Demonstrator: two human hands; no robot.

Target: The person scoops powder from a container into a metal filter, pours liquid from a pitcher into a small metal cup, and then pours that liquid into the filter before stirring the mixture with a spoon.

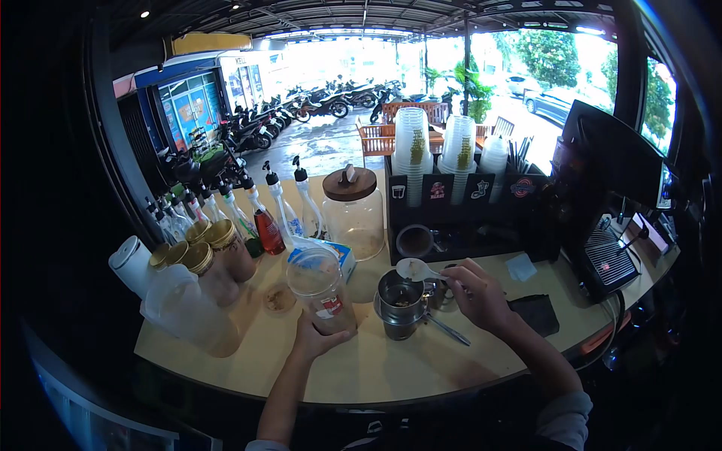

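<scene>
My left hand (320, 342) is wrapped round the lower part of a clear plastic jar (310, 282) with a red and white label, its mouth uncovered. In my right hand (477, 293) is a white plastic spoon (412, 269), its bowl over the rim of a metal coffee drip filter (400, 297). Dark bits show inside the filter, which sits on a metal cup (398, 329). A metal spoon (451, 331) lies beside the cup on the counter. Left of the jar lies a round, clear lid (280, 298) with brown residue.
Pump bottles (268, 231) line the far left edge, with gold-lidded jars (222, 234) and a plastic jug (180, 301) nearer. Behind stand a glass jar with wooden lid (350, 184) and stacked cups (412, 146) in a black holder. A black cloth (535, 313) lies right, near a monitor (613, 150).
</scene>
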